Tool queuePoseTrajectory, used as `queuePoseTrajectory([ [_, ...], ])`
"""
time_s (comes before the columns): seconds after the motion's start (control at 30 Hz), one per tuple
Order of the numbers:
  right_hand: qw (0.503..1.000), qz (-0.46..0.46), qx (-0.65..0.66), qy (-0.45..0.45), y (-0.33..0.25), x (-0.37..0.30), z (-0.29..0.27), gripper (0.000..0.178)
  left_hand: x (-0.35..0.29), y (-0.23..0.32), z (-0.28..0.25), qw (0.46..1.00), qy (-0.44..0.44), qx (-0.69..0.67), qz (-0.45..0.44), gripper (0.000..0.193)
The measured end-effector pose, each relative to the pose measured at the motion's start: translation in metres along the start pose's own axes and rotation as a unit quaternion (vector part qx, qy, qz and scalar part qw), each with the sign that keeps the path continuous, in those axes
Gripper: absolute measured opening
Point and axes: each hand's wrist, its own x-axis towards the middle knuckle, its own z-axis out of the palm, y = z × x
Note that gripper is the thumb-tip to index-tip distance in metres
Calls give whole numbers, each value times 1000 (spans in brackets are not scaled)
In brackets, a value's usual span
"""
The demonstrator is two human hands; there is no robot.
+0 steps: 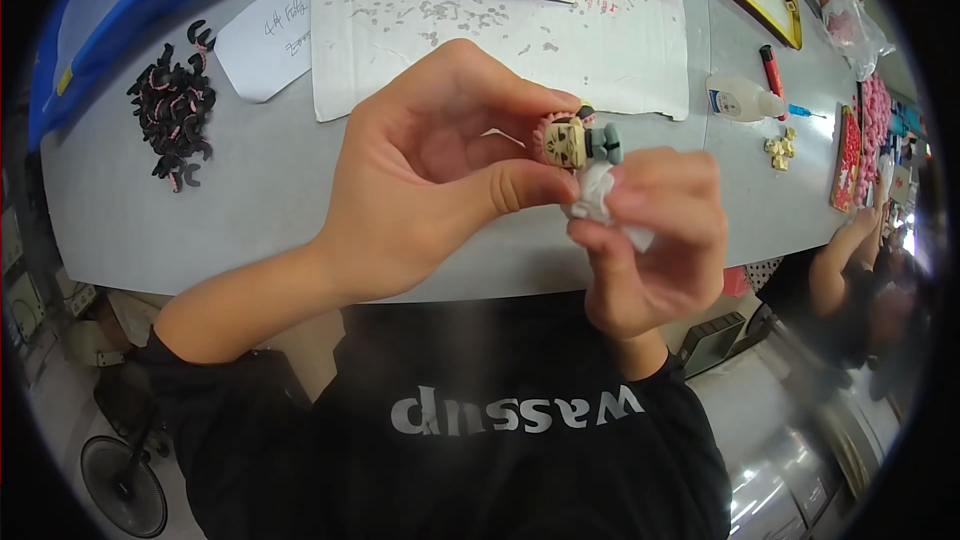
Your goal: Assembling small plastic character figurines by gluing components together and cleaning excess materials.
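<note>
My left hand (pixel 405 185) pinches a small toy figurine (pixel 566 145) between thumb and fingers, above the near part of the table. The figurine has a pale gold, face-like front, a pink ruffled edge, and a grey-green part sticking out to the right. Closed on a crumpled white tissue (pixel 593 192), my right hand (pixel 668 230) is close against the figurine's lower right side. Its fingers are slightly blurred. Whether the tissue presses on the figurine is hard to make out.
On the left are a pile of black-and-pink curved pieces (pixel 172 110), a blue bin (pixel 120 15) and a paper slip (pixel 262 50). A speckled white sheet (pixel 400 50) lies ahead. To the right are a glue-type bottle (pixel 742 100), gold pieces (pixel 780 148), a yellow-edged tray (pixel 790 0) and another person's arm (pixel 838 260).
</note>
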Motion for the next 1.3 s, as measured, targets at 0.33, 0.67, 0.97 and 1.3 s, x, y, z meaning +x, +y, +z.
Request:
queuePoseTrajectory([
  [0.33, 989, 110, 88, 41, 3, 6, 7, 35, 0, 5, 2, 998, 15, -46, -46, 27],
  [0.67, 998, 33, -30, -46, 6, 13, -8, 30, 0, 4, 1, 997, 0, -7, -78, 26],
  [0.97, 994, 88, -31, -61, 7, 17, -8, 27, 2, 3, 0, 995, 19, 6, -99, 24],
  [1.3, 991, 124, 32, -40, 9, 14, -9, 24, 3, 11, 1, 976, 7, -52, -211, 34],
])
